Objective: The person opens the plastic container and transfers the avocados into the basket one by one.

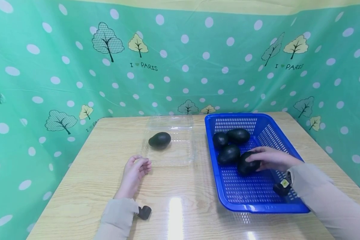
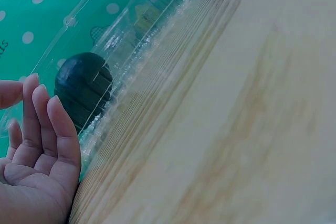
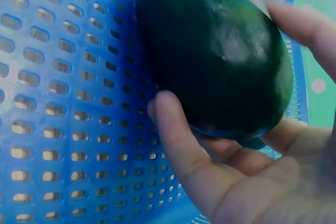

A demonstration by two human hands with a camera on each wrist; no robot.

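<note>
My right hand point(image 1: 267, 158) grips a dark green avocado point(image 3: 215, 56) inside the blue basket. Its thumb and fingers spread around the sides of the fruit. Three more avocados sit together in the basket's far left part, among them a front one point(image 1: 229, 154) beside the gripped fruit. My left hand point(image 1: 135, 173) lies at the front left corner of a clear plastic box point(image 1: 180, 156), fingers relaxed and thumb close to the index finger. One avocado point(image 1: 160, 140) rests in the left part of that box; the left wrist view shows it point(image 2: 84, 90) just beyond the fingertips.
The blue basket point(image 1: 219, 186) with slotted walls stands on the right of the wooden table point(image 1: 174, 186). Its raised rim runs beneath my right forearm. The box's clear lid point(image 1: 171, 121) stands folded back at the rear. A green dotted curtain point(image 1: 180, 66) hangs behind.
</note>
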